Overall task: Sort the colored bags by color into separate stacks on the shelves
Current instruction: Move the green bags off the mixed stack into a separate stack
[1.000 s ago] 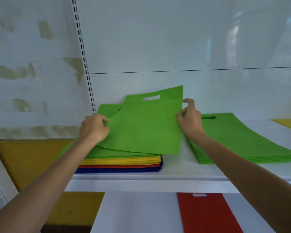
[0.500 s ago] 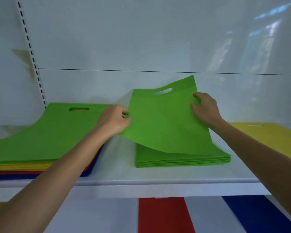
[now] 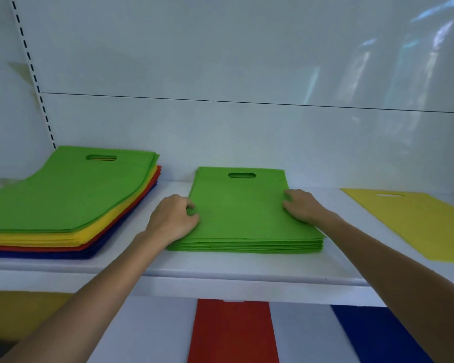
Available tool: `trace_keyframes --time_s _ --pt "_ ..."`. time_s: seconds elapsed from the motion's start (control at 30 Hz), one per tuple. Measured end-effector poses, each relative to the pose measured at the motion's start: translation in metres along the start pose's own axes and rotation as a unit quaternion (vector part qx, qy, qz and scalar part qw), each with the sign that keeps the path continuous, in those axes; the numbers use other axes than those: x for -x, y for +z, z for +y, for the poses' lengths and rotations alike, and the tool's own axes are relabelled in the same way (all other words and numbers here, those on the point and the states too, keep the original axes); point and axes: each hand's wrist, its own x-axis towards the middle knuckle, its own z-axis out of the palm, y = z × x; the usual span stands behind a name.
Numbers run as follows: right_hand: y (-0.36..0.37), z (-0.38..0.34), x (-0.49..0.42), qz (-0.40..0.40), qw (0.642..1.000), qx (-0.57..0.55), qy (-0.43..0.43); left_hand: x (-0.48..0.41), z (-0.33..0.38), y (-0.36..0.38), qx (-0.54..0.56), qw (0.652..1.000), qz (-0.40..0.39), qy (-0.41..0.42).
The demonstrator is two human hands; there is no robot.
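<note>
My left hand (image 3: 172, 218) and right hand (image 3: 303, 208) pinch the top green bag (image 3: 240, 205) by its edges on the green stack (image 3: 247, 246); the mixed pile (image 3: 63, 205) beyond my left hand looks mostly unsorted.

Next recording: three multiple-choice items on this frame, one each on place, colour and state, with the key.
1. Where does the all-green stack of flat fabric bags lie?
A. On the lower shelf
B. On the white upper shelf, between the mixed-colour pile of fabric bags and the flat yellow fabric bag
C. On top of the mixed pile

2. Mixed pile's colours, top down?
A. Blue, red, yellow, green
B. Red, green, blue, yellow
C. Green, yellow, red, blue

3. What do the hands do?
A. Left hand and right hand each grip a side edge of the green stack
B. Both hold a bag in the air
C. One hangs idle

Key: 1 B, shelf shows either side; 2 C, its layered edges show it; 3 A, fingers curl at both edges.
</note>
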Motion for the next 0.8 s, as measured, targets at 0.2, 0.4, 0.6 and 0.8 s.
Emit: trace_keyframes --time_s 0.2,0.4,0.6,0.8 --pt "0.000 0.000 -0.003 -0.020 1.000 0.012 -0.014 -0.005 -0.002 0.002 0.029 0.999 -0.021 -0.041" --pt "0.003 -0.001 -0.002 -0.028 0.999 0.015 -0.020 -0.007 -0.007 0.006 0.015 0.999 -0.025 -0.029" --pt "-0.003 -0.014 -0.003 0.018 0.999 0.037 -0.011 -0.014 -0.005 -0.017 -0.017 0.999 -0.036 -0.019" --pt "-0.021 -0.077 0.001 0.184 0.979 0.071 -0.052 -0.031 -0.016 -0.085 -0.056 0.993 0.080 0.063"
